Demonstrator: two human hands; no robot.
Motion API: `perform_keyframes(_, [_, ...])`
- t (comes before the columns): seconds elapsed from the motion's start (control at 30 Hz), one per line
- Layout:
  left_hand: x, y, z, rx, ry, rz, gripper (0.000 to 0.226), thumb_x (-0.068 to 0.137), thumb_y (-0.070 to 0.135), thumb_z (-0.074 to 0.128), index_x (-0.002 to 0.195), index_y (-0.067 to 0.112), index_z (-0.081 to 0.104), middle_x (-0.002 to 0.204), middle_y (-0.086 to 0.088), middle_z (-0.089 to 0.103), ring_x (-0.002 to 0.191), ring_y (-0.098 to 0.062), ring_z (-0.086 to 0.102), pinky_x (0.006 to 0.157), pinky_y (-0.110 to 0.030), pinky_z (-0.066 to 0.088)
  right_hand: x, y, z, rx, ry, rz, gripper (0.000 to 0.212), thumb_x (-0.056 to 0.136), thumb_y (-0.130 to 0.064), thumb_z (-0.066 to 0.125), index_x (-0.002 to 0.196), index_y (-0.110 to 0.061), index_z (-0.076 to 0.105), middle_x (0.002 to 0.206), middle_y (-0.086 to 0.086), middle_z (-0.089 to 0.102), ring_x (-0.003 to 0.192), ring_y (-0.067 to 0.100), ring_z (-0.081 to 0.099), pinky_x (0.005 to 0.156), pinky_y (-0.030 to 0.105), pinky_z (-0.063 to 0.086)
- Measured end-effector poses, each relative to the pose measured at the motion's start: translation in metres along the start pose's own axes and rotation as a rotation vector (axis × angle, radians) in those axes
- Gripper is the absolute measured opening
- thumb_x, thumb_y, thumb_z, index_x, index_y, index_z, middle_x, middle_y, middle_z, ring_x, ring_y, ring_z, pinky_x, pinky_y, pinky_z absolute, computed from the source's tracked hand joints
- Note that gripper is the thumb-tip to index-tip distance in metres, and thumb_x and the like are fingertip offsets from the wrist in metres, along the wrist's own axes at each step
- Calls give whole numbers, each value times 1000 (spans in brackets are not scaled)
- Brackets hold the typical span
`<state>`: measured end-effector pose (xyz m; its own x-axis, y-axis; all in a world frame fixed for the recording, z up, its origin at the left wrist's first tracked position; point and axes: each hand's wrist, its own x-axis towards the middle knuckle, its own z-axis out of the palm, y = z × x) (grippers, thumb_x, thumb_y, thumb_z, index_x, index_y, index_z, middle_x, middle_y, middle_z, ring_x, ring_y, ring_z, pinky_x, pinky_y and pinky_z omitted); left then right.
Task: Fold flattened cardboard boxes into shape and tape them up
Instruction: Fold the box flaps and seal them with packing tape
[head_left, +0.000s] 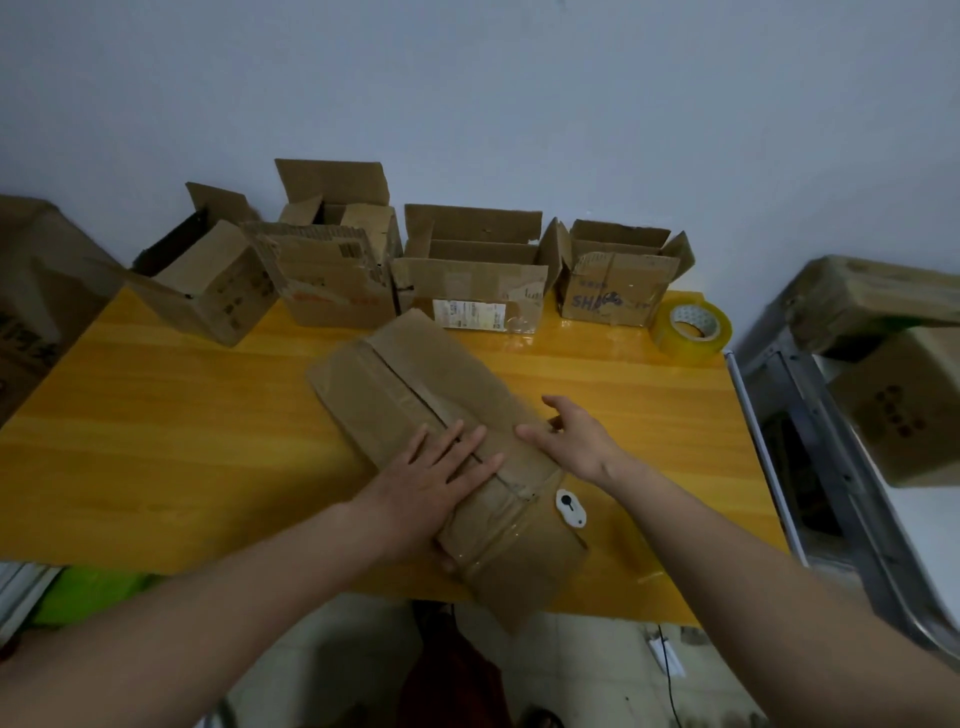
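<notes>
A long brown cardboard box (405, 384) lies diagonally on the yellow table (182, 415), its taped seam facing up and its near end overhanging the front edge. My left hand (441, 467) presses flat on the box top with straight fingers. My right hand (571, 436) reaches over the box's right edge, thumb on top and fingers down the side. A roll of clear yellowish tape (692, 326) stands at the table's far right corner. A small white tool (570, 508) lies against the box on its right side.
Several opened cardboard boxes (467, 280) stand in a row along the wall at the back of the table. More cartons sit on a metal rack (883, 395) to the right and a large box (36, 291) to the left.
</notes>
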<state>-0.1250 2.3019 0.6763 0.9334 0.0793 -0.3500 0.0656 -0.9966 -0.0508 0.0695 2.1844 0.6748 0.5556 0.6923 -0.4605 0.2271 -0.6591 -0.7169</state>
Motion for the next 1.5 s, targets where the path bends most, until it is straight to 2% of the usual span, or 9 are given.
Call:
perform_keyframes(0.27, [35, 72, -4, -156, 153, -185, 121, 74, 74, 57, 149, 18, -21, 157, -4, -27, 143, -23, -26, 110, -44, -22, -11, 25, -24, 304, 86, 128, 51, 96, -38, 53, 139, -16, 38, 125, 6, 52, 106, 30, 59, 94, 50, 50])
perform_keyframes(0.5, [84, 93, -18, -248, 189, -313, 122, 74, 72, 59, 150, 15, -18, 157, -5, -27, 143, -22, -26, 112, -42, -19, -26, 36, -41, 549, 218, 89, 48, 99, -6, 46, 144, -8, 33, 132, 13, 53, 115, 29, 56, 99, 41, 47])
perform_keyframes(0.73, [85, 95, -18, -283, 182, -318, 115, 75, 74, 55, 148, 30, -23, 156, -6, -28, 144, -26, -25, 110, -44, -18, -46, 97, -44, -6, 372, 327, 37, 95, -15, 49, 131, -4, 46, 125, 17, 56, 109, 35, 55, 83, 37, 43])
perform_keyframes(0.9, [77, 99, -17, -302, 150, -318, 108, 79, 76, 47, 149, 30, -21, 156, -8, -29, 144, -28, -24, 114, -46, -13, -59, 138, -23, -370, 182, 441, 27, 98, -14, 44, 72, -12, 52, 64, 7, 47, 68, 27, 46, 78, 36, 43])
perform_keyframes(0.97, [75, 95, -17, -293, 135, -300, 105, 80, 76, 46, 149, 32, -20, 156, -8, -29, 144, -28, -25, 115, -45, -13, -64, 145, -14, -514, 69, 510, 22, 100, -13, 39, 86, -22, 54, 68, 4, 46, 86, 28, 54, 109, 52, 26])
perform_keyframes(1.1, [76, 91, -15, -271, 120, -265, 98, 81, 75, 44, 147, 40, -20, 156, -8, -29, 144, -28, -25, 114, -43, -15, -70, 155, -6, -597, 87, 474, 54, 95, 6, 32, 135, -27, 43, 109, 10, 58, 118, 31, 50, 111, 61, 19])
perform_keyframes(1.2, [78, 90, -15, -266, 113, -259, 96, 81, 75, 44, 146, 44, -20, 156, -9, -28, 144, -29, -25, 114, -44, -14, -76, 156, -13, -471, 155, 365, 55, 96, 7, 31, 143, -21, 35, 122, 19, 56, 113, 37, 52, 90, 48, 41])
perform_keyframes(1.33, [76, 90, -13, -247, 115, -252, 93, 82, 76, 42, 144, 48, -21, 156, -9, -28, 144, -30, -24, 115, -45, -12, -84, 147, -34, -104, 302, 255, 39, 100, 0, 37, 139, -4, 44, 136, 18, 52, 123, 35, 50, 99, 43, 42])
perform_keyframes(1.5, [67, 89, -14, -262, 107, -215, 95, 80, 74, 47, 146, 48, -16, 157, -8, -26, 145, -29, -22, 116, -45, -10, -109, 121, -55, 299, 334, 59, 17, 99, -3, 46, 103, -8, 62, 107, 10, 63, 105, 25, 56, 90, 37, 43])
